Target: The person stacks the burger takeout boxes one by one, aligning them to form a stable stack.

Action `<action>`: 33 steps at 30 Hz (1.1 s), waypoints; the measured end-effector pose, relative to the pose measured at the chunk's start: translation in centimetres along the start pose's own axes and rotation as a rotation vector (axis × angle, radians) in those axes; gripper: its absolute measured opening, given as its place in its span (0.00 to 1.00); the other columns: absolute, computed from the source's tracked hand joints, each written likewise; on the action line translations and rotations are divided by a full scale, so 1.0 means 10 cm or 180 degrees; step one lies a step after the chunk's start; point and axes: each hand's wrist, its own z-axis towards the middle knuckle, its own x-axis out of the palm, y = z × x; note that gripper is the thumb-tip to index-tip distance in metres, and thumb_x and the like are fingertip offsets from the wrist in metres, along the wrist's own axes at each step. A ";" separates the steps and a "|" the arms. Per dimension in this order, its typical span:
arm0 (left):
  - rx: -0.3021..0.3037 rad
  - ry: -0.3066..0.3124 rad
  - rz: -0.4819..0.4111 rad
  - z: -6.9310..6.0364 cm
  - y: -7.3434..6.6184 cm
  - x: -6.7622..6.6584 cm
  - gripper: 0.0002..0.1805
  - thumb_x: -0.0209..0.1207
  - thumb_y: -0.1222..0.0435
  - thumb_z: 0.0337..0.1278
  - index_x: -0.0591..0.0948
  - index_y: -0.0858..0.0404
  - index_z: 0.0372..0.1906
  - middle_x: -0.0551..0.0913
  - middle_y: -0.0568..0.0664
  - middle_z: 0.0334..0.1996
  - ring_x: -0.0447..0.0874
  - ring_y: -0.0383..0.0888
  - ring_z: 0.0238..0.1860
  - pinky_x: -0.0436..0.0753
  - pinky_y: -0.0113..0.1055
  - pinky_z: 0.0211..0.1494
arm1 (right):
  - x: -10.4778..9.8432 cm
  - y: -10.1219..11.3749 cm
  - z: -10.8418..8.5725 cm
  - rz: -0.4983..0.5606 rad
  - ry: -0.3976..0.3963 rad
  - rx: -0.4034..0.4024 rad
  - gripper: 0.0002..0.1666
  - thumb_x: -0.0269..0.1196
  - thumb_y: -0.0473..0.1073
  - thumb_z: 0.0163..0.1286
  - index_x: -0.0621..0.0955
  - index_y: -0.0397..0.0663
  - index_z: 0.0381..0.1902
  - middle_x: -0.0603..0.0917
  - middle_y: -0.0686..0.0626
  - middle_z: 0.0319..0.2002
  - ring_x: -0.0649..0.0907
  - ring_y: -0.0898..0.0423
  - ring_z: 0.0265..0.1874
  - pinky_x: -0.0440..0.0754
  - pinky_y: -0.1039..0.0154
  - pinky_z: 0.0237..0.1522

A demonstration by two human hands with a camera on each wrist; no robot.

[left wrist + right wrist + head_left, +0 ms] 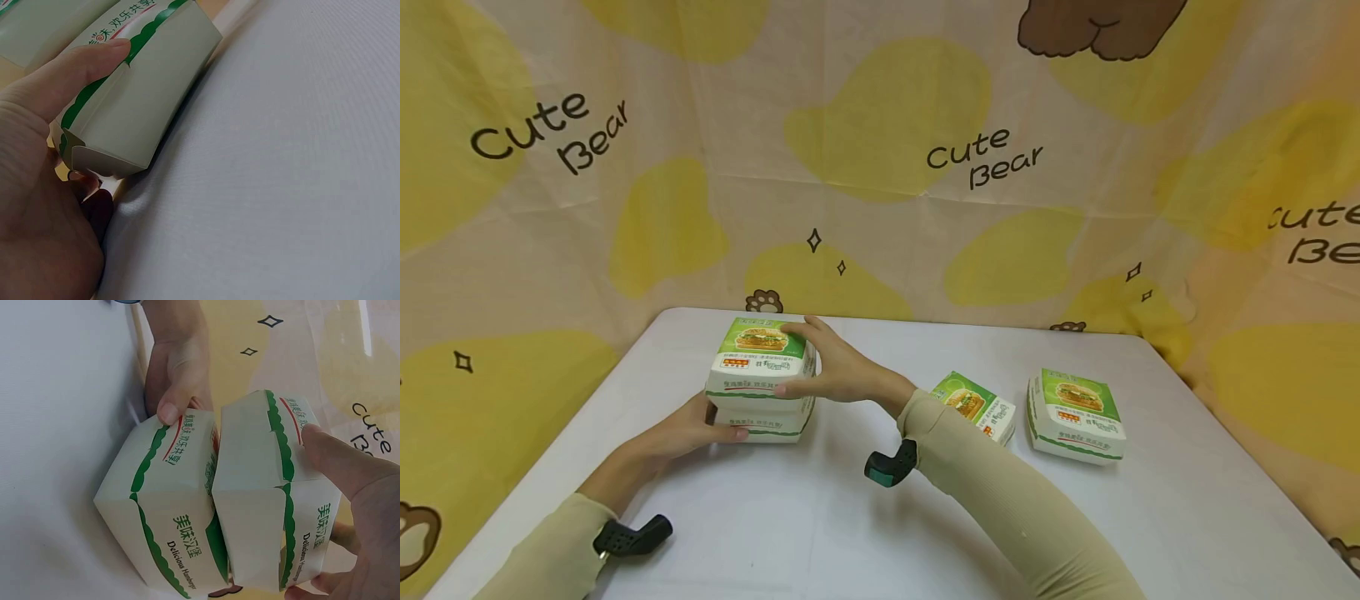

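A right sleeve (1015,500) and a left sleeve (550,550) fill the foreground, each wearing a black wrist device (895,465); a careless swing of the right forearm could knock the half-hidden box (973,404) to the right of the right fingers. Beyond, on the white table (760,525), the left hand (681,429) pinches a lower box (771,423), thumb on its near face, other fingers mostly hidden. Directly above those fingers, the right hand (850,367) pinches an upper box (760,367) from the right. Released off-centre, the upper box could slide; a hard squeeze could buckle the card. An outer box (1075,417) stands farthest right of the fingers, a printed cloth (880,117) behind. The count: four burger boxes, two hands, two devices, one table, one cloth.
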 end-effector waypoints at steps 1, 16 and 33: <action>-0.0007 -0.0002 0.0001 0.00 0.00 0.00 0.48 0.70 0.58 0.57 0.57 0.59 0.77 0.72 0.62 0.70 0.68 0.62 0.72 0.64 0.66 0.71 | 0.00 0.00 0.00 -0.0009 0.0000 -0.0002 0.54 0.73 0.55 0.62 0.58 0.59 0.80 0.42 0.44 0.83 0.50 0.44 0.82 0.55 0.40 0.79; -0.0107 -0.0021 -0.0030 0.00 -0.01 -0.01 0.49 0.71 0.56 0.56 0.56 0.57 0.77 0.70 0.61 0.72 0.61 0.66 0.75 0.56 0.73 0.73 | -0.11 -0.04 -0.09 -0.0114 -0.0013 0.0032 0.58 0.74 0.57 0.61 0.54 0.63 0.81 0.41 0.48 0.84 0.48 0.46 0.83 0.55 0.37 0.78; 0.0026 -0.0117 -0.0121 -0.03 0.02 -0.05 0.48 0.70 0.59 0.57 0.56 0.62 0.77 0.71 0.61 0.70 0.66 0.58 0.69 0.67 0.55 0.69 | -0.41 -0.26 -0.79 -0.0021 -0.0480 0.0030 0.55 0.72 0.55 0.63 0.53 0.72 0.80 0.50 0.55 0.82 0.53 0.51 0.81 0.57 0.40 0.78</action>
